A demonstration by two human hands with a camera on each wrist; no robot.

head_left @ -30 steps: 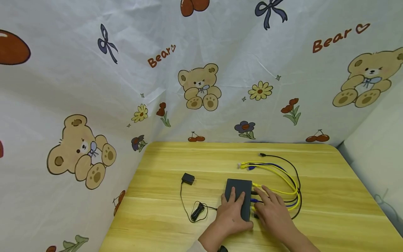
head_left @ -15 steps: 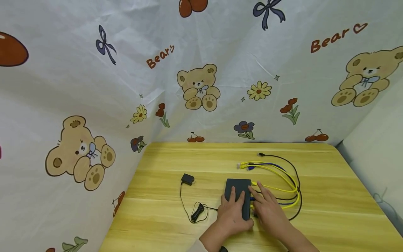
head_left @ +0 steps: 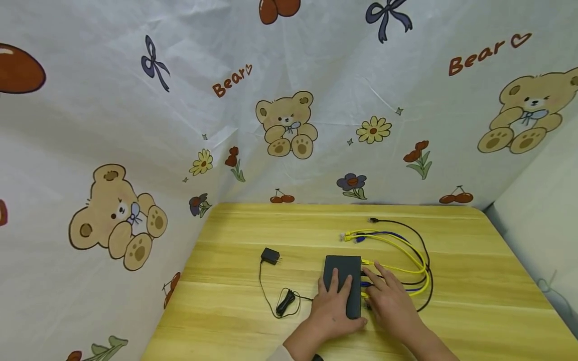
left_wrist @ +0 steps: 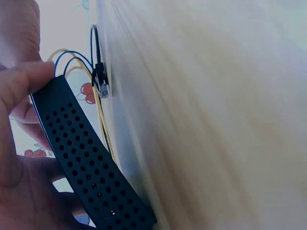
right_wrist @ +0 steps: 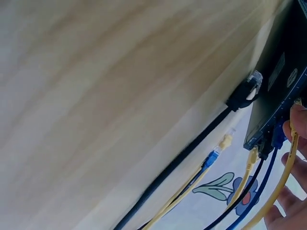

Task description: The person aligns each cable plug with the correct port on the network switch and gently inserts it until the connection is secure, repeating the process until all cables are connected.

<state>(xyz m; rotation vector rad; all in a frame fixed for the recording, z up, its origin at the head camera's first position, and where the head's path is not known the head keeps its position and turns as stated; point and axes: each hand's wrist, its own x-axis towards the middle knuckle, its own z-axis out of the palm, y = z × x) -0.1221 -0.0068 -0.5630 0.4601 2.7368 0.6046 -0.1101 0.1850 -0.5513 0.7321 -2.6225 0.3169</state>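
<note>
A black network switch (head_left: 342, 262) is gripped by my left hand (head_left: 331, 308), fingers spread over its top and thumb at the near end. In the left wrist view its perforated side (left_wrist: 91, 158) slants, with the port edge raised from the table; part of its underside (right_wrist: 276, 86) shows in the right wrist view. My right hand (head_left: 394, 301) pinches a yellow network cable (right_wrist: 283, 179) at its plug, right at a port. Another yellow cable (right_wrist: 252, 160), a black one and a blue cable (right_wrist: 259, 191) sit in neighbouring ports. A loose black plug (right_wrist: 242, 93) lies near the switch.
A black power adapter (head_left: 270, 256) and its bundled cord (head_left: 285, 303) lie left of the switch on the wooden table (head_left: 235, 281). Cables loop rightward, their loose yellow ends (head_left: 346, 237) and a black end (head_left: 374, 220) lying farther back. A bear-print cloth (head_left: 289, 65) hangs behind.
My right fingers reached in against the switch half a second ago, then drew back slightly right. The cables shifted a little; my left hand keeps its hold.
</note>
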